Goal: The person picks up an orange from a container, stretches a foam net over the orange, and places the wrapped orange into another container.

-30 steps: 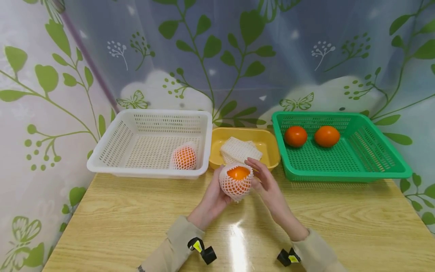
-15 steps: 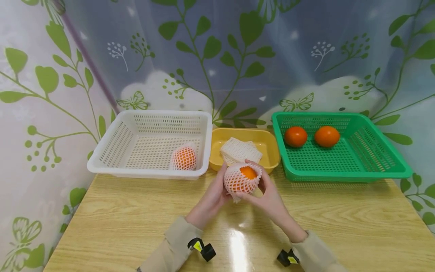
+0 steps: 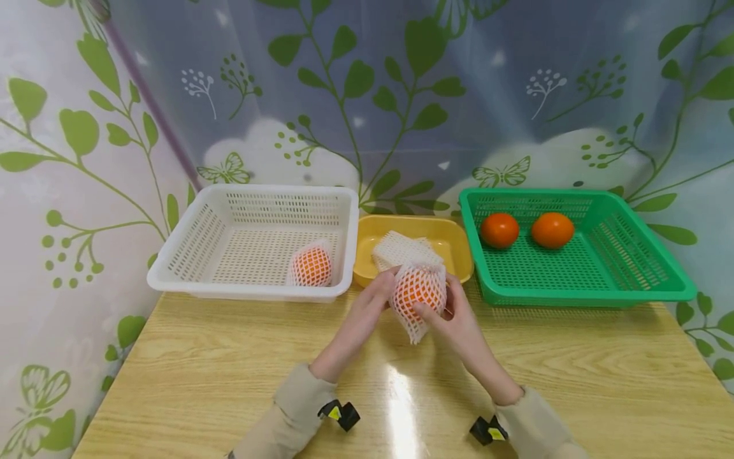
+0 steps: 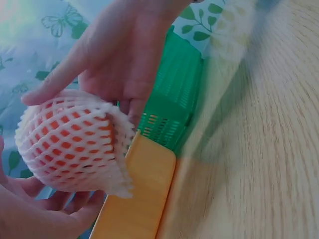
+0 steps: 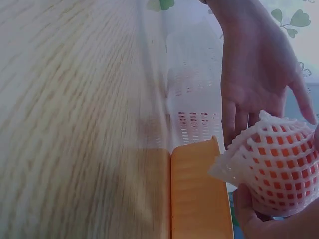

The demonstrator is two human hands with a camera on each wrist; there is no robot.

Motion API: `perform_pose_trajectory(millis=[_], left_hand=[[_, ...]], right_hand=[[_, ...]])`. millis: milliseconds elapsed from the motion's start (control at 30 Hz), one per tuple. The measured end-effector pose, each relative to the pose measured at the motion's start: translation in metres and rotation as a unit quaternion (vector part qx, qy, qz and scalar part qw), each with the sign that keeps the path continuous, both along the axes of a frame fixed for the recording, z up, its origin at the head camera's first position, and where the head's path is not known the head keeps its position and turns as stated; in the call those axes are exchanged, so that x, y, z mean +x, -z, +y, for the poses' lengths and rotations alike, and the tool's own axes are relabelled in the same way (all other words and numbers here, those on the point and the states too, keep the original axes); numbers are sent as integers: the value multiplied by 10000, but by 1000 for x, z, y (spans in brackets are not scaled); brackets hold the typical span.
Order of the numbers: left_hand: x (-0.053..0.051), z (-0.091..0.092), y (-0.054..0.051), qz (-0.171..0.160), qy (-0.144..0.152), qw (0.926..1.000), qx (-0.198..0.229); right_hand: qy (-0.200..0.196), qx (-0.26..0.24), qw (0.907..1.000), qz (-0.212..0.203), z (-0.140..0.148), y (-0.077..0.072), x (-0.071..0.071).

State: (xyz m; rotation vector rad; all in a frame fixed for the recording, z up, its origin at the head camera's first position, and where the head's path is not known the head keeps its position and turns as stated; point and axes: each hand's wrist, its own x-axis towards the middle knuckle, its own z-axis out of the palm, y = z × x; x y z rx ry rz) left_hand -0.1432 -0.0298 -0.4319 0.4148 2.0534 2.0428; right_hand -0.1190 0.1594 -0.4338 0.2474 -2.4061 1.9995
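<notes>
A round orange-red fruit in a white foam net (image 3: 419,294) is held between both hands above the table's middle. My right hand (image 3: 459,322) grips its right side, the thumb lying on the near face. At the fruit's left, my left hand (image 3: 367,305) curls its fingers against the net, as the left wrist view shows below the fruit (image 4: 75,144). The net's loose tail hangs toward me, seen in the right wrist view beside the wrapped fruit (image 5: 284,164). Part of the left fingers is hidden behind the fruit.
A white basket (image 3: 246,292) at left holds a netted fruit (image 3: 311,266). Flat foam nets (image 3: 401,248) lie in a yellow tray (image 3: 367,273) just behind the hands. At right, a green basket (image 3: 573,296) holds two bare orange-red fruits (image 3: 499,230).
The fruit has turned in the hands, so its bare opening no longer shows from above. My right hand has gone from beside the fruit to gripping it; both hands have shifted slightly right.
</notes>
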Motion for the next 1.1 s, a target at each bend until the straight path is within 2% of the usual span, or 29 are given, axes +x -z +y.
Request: perform_pose_trajectory(millis=[133,233,333,500,567,767,933,1000,1100], left_hand=[[3,1,0,153,131,9995,-259],[5,2,0,98,133,9993,-349],[5,1,0,64,243,9994,-220],[3,-1,0,71,603,9981,73],[3,0,1,102,679,9976,106],[4,0,-1,37,700,9975,100],[4,-3,-4,-76,573,9983,46],[4,-5,-6,-34,544,9985,-58],[1,-9,-9,200,548,9979,-263]], right_hand=[[-2,133,9999,35,1,0,-2],[-52,167,9998,88,1,-1,-2],[-182,95,9998,71,1,-1,-1],[-294,-96,9995,113,1,-2,0],[-263,-23,9995,154,2,-2,0],[-95,444,9988,200,5,-3,0],[-169,446,9988,55,4,-7,0],[-222,423,9989,-1,3,-8,0],[-289,450,9986,3,3,-10,0]])
